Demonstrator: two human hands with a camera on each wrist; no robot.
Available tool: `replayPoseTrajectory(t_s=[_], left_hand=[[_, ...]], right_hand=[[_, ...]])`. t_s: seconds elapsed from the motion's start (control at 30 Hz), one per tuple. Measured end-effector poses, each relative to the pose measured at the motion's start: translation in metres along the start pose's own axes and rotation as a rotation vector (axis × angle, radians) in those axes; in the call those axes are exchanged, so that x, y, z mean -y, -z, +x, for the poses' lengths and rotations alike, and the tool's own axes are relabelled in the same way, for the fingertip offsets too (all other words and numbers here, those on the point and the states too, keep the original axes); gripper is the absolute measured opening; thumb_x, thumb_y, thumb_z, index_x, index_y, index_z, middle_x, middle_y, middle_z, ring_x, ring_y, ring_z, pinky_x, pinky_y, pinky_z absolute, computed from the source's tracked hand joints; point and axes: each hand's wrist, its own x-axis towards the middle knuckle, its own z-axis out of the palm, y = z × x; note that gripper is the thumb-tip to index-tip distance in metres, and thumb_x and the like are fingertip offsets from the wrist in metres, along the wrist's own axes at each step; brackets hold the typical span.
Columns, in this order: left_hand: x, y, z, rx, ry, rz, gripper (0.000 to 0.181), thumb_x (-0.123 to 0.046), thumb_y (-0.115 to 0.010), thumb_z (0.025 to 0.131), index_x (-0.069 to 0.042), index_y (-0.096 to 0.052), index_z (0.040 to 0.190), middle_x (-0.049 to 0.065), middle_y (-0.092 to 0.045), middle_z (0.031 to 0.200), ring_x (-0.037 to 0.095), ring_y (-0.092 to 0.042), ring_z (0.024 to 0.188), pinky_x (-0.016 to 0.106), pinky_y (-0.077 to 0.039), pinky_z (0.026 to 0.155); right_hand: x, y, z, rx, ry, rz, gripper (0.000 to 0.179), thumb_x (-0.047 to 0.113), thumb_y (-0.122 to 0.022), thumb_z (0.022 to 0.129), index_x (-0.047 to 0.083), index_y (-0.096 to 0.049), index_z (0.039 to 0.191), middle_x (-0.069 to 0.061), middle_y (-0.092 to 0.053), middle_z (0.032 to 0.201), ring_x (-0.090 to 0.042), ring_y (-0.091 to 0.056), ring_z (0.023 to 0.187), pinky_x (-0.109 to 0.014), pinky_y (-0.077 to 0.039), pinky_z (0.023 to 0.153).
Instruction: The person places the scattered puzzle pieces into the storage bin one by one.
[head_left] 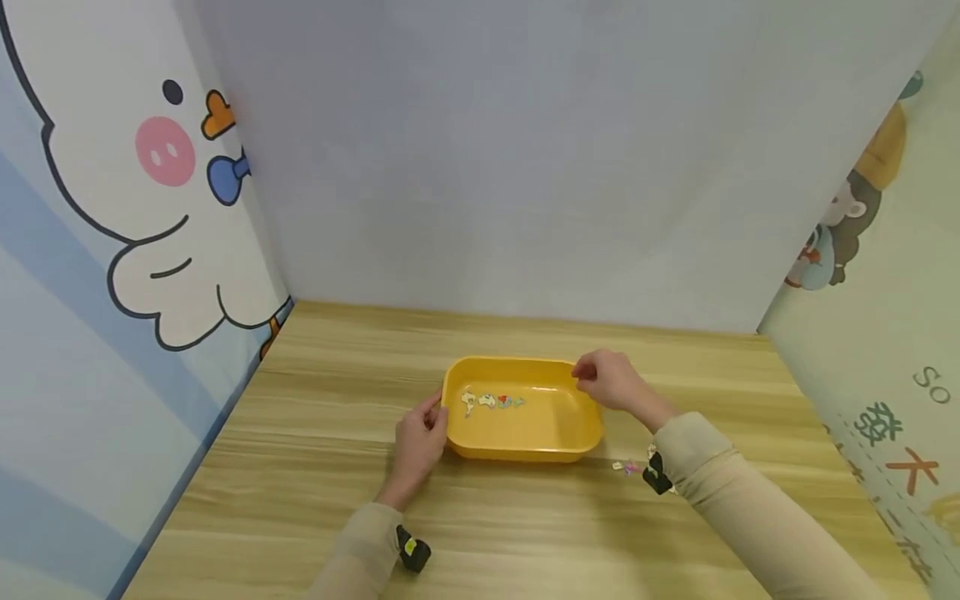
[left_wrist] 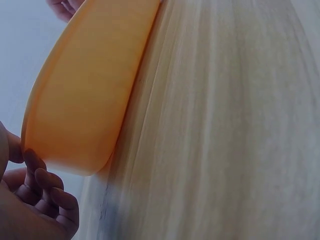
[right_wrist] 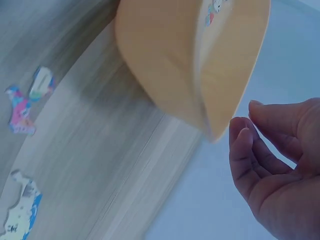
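Observation:
A shallow yellow plastic tray (head_left: 540,427) stands on the wooden table. My left hand (head_left: 420,442) grips its left end, thumb at the rim and fingertips against the outer wall, as the left wrist view shows. By the back right corner is my right hand (head_left: 609,380), fingers loosely bent. In the right wrist view, a small gap shows between its thumb (right_wrist: 272,114) and fingertips, with nothing visible there. Several small flat printed cutouts (head_left: 487,401) lie in a row on the tray's floor, towards its left side.
More printed cutouts (head_left: 628,468) lie on the table (head_left: 525,533) right of the tray, partly hidden by my right wrist. A pink one (right_wrist: 21,112) and a larger white-and-blue one (right_wrist: 22,210) show in the right wrist view. A plain pale wall (head_left: 510,167) rises behind.

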Motion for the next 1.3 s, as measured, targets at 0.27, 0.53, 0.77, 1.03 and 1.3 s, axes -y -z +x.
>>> replayPoseTrajectory(t_s=[0.27,0.53,0.77,1.03,1.3], left_hand=[[0.0,-0.001,0.001,0.015,0.027,0.005,0.035,-0.011,-0.056,0.095,0.0,-0.059,0.128,0.003,-0.048,0.067,0.013,-0.044,0.055,0.021,-0.036,0.046],[0.001,0.001,0.002,0.019,0.016,0.025,0.035,-0.01,-0.056,0.094,0.001,-0.059,0.127,0.002,-0.046,0.067,0.015,-0.044,0.057,0.022,-0.036,0.047],[0.0,0.0,0.001,0.022,0.016,0.024,0.034,-0.011,-0.056,0.095,0.001,-0.06,0.127,0.002,-0.047,0.067,0.016,-0.044,0.057,0.022,-0.035,0.048],[-0.001,-0.001,0.001,0.007,0.006,0.02,0.034,-0.01,-0.057,0.094,0.002,-0.06,0.125,0.002,-0.047,0.067,0.015,-0.044,0.057,0.022,-0.035,0.048],[-0.003,-0.002,0.001,0.004,0.013,0.022,0.034,-0.009,-0.057,0.094,0.003,-0.06,0.126,0.003,-0.048,0.067,0.016,-0.045,0.056,0.022,-0.036,0.047]], right_hand=[[-0.019,0.006,-0.012,-0.017,-0.033,-0.015,0.012,0.001,-0.067,0.084,-0.005,-0.069,0.094,-0.009,-0.067,0.085,-0.025,-0.062,0.078,-0.039,-0.051,0.073],[-0.036,0.007,-0.03,0.008,-0.044,-0.004,0.012,0.003,-0.067,0.086,-0.005,-0.069,0.093,-0.006,-0.065,0.081,-0.021,-0.06,0.073,-0.037,-0.051,0.068],[-0.048,0.004,-0.047,0.054,-0.08,0.011,0.015,0.004,-0.069,0.085,-0.005,-0.068,0.097,-0.005,-0.065,0.083,-0.02,-0.061,0.076,-0.038,-0.051,0.07],[-0.058,-0.004,-0.066,0.102,-0.081,0.044,0.021,0.002,-0.076,0.078,-0.006,-0.068,0.095,-0.008,-0.065,0.082,-0.019,-0.06,0.075,-0.038,-0.051,0.069],[-0.067,-0.016,-0.081,0.133,-0.152,-0.001,0.021,0.01,-0.08,0.073,-0.001,-0.068,0.086,-0.001,-0.06,0.075,-0.016,-0.056,0.07,-0.035,-0.05,0.065]])
